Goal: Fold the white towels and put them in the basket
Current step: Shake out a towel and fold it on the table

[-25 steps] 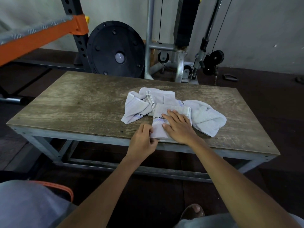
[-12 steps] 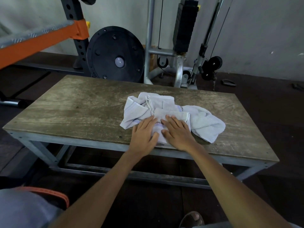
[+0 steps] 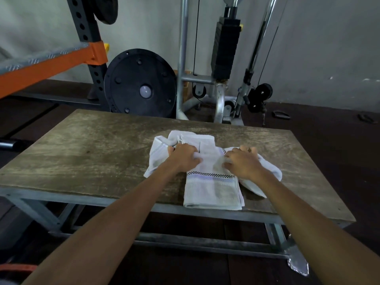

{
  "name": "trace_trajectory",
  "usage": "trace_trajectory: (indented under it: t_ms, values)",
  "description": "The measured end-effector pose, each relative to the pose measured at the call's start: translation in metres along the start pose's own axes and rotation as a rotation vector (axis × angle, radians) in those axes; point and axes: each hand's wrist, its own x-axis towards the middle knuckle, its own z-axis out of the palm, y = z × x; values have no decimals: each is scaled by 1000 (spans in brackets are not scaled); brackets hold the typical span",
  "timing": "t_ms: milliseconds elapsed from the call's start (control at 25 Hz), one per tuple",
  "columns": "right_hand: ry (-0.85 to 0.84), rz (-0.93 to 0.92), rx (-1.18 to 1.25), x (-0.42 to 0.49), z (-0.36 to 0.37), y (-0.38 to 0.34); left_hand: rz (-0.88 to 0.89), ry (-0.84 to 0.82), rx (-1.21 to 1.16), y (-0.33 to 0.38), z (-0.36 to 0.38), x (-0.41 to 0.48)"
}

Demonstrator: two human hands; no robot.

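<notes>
A folded white towel (image 3: 212,190) with a checkered band lies at the near edge of the wooden table (image 3: 92,153), its near end reaching the edge. My left hand (image 3: 184,157) grips its far left corner, fingers curled into the cloth. My right hand (image 3: 242,161) grips the far right corner the same way. Behind and beside it lies a heap of loose white towels (image 3: 185,139), with one more towel (image 3: 269,171) spilling out to the right under my right wrist. No basket is in view.
Gym equipment stands behind the table: a black weight plate (image 3: 140,83), a cable machine with a weight stack (image 3: 225,48) and an orange rack arm (image 3: 47,64). An orange-rimmed object (image 3: 18,268) shows at the bottom left. The floor is dark.
Both hands moved from the near part of the folded towel up to its far corners and closed on them. The towel now lies longer toward me. The camera tilted and moved closer.
</notes>
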Motion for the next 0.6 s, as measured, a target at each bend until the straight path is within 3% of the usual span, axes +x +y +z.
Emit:
trace_trajectory:
  t_ms: [200,360,480,600]
  values:
    - [-279,-46,539,12,-43,10,20,-156,-337,-16,-25,-18]
    - [-136,-145,685,31,-71,-26,-164,-243,-747,-33,-35,-46]
    - [-58,-194,800,39,-64,-75,-256,-316,-814,-50,-21,-70]
    - [-13,-158,601,21,-37,-97,-369,-271,-836,-58,-6,-88]
